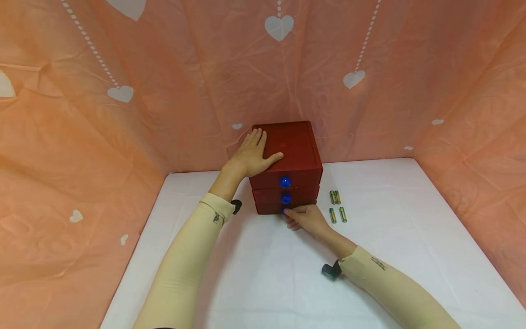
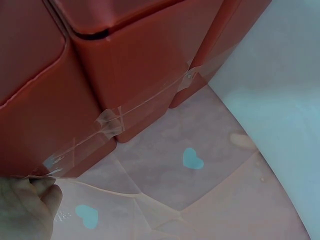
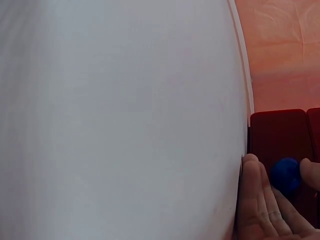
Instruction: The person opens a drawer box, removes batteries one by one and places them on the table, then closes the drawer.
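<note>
A dark red three-drawer box [image 1: 293, 146] stands at the back of the table, each drawer front bearing a round blue knob. My left hand [image 1: 251, 157] rests on the left part of its top with the fingers stretched out. At the lowest drawer, my right hand [image 1: 306, 219] pinches the blue knob [image 3: 285, 175] between thumb and fingers. That drawer looks closed, as do the two above it. In the left wrist view, clear tape [image 2: 109, 122] runs along the side of the red box, and part of the left hand [image 2: 25, 207] shows at the lower left.
Several small green-and-gold batteries [image 1: 337, 197] lie on the white tabletop [image 1: 382, 219] to the right of the box. An orange cloth [image 1: 172, 82] with pale hearts hangs behind and at both sides. The box stands close to the back cloth.
</note>
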Tool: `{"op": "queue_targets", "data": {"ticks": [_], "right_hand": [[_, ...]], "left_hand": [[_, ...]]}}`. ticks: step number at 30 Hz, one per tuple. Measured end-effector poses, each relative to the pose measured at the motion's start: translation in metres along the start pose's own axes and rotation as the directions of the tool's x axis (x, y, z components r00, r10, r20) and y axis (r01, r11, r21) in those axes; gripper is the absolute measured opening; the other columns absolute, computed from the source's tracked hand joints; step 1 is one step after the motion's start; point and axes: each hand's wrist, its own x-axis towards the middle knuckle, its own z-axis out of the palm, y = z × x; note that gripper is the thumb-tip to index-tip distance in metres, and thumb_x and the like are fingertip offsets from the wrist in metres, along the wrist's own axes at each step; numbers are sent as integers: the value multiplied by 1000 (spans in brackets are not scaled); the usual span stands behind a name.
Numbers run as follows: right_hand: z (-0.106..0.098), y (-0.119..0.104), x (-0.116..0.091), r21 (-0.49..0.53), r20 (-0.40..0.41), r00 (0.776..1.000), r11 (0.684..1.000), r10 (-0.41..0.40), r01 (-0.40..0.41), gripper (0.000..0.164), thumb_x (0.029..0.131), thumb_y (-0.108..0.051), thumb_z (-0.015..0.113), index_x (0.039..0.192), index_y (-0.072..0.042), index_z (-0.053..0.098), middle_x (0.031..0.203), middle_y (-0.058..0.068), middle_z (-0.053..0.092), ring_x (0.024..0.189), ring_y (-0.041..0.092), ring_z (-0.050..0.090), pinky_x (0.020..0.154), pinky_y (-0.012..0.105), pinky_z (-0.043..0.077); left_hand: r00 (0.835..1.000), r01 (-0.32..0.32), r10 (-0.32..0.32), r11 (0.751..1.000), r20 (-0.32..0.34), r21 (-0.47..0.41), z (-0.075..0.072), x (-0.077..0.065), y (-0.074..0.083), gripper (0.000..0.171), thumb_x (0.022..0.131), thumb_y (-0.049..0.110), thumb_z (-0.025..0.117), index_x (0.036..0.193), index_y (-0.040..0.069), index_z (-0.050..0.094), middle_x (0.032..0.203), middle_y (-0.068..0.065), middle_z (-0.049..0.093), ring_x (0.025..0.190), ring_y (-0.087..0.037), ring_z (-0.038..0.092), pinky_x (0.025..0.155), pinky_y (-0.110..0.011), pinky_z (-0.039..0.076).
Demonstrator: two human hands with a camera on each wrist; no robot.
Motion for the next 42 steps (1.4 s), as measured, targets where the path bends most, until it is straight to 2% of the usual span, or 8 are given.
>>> {"op": "queue_targets", "data": {"ticks": [24, 33, 42], "right_hand": [[6, 3, -1, 80, -42, 998, 996, 53, -49, 39, 105, -24, 72, 112, 14, 77, 97, 24, 80, 76, 26, 80, 69, 33, 67], [8, 0, 0, 164, -33, 994, 982, 104, -98, 41, 106, -21, 71, 118, 17, 73, 99, 24, 80, 76, 22, 81, 70, 30, 66], [9, 3, 0, 201, -30, 994, 975, 107, -99, 42, 106, -23, 72, 117, 18, 73, 96, 24, 80, 73, 20, 80, 69, 30, 66]], "left_hand": [[1000, -2, 2, 1000, -1, 6, 1, 0, 0, 100, 108, 74, 33, 172, 4, 0, 181, -14, -6, 166, -25, -13, 133, -35, -11], [1000, 4, -4, 1000, -3, 10, 1, 0, 0, 100, 108, 74, 33, 172, 4, 0, 181, -14, -6, 166, -25, -13, 133, -36, -10], [1000, 7, -7, 1000, -4, 10, -1, -2, 2, 100, 108, 73, 34, 172, 4, 1, 181, -15, -5, 167, -26, -11, 133, -36, -9]]}}
